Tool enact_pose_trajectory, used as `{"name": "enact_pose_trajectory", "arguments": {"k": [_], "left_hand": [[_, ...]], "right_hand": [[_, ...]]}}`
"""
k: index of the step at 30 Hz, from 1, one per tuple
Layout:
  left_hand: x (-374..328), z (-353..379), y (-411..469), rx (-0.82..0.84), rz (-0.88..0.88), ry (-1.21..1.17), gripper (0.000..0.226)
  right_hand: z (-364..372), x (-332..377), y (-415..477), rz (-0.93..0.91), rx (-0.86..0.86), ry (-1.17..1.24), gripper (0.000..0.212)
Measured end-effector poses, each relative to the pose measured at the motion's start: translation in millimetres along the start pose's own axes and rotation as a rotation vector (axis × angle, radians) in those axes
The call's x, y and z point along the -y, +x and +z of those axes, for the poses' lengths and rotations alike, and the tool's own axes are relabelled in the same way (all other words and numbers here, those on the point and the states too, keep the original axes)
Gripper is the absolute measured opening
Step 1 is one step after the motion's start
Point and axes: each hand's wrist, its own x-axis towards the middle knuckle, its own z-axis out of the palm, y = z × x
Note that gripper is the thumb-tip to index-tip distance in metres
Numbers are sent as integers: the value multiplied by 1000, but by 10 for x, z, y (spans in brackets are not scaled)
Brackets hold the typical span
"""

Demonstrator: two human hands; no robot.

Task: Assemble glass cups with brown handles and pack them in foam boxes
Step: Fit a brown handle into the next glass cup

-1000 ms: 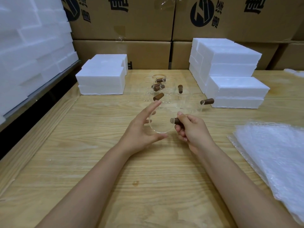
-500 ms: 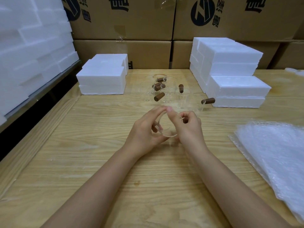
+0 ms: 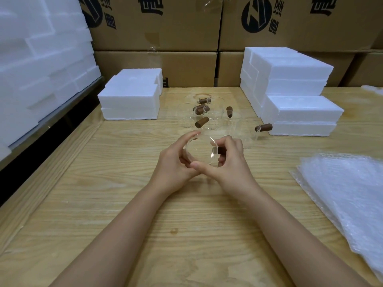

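At mid-surface [image 3: 124, 204], with bubble wrap [image 3: 352, 193] near right and more cups [image 3: 213, 121] between foam boxes [image 3: 130, 100] beyond, the left hand [image 3: 172, 162] curls its fingers round a glass cup [image 3: 202, 151] tipped mouth-toward-the-person, the right hand [image 3: 230, 162] pinching its brown handle [image 3: 219, 150], which points right.

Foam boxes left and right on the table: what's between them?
Head view: a cluster of glass cups with brown handles stands on the table between the left foam boxes and the right foam boxes.
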Motion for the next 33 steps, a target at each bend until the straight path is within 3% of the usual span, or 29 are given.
{"name": "enact_pose_trajectory", "arguments": {"k": [6, 11, 16, 24, 29, 33], "left_hand": [[42, -7, 4, -4, -19, -29, 73], [61, 17, 9, -11, 42, -12, 78], [16, 112, -3, -14, 132, 45, 80], [-13, 171, -10, -32, 189, 101, 80], [-26, 180, -14, -64, 192, 103, 78], [-31, 164, -23, -75, 202, 111, 75]], "right_hand": [[-119, -57, 63, 5, 64, 171, 32], [-88, -46, 75, 40, -19, 229, 6], [9, -24, 78, 69, -222, 209, 23], [177, 19, 0, -28, -388, 193, 16], [202, 49, -14, -32, -350, 75, 59], [191, 15, -8, -118, -298, -15, 70]]}}
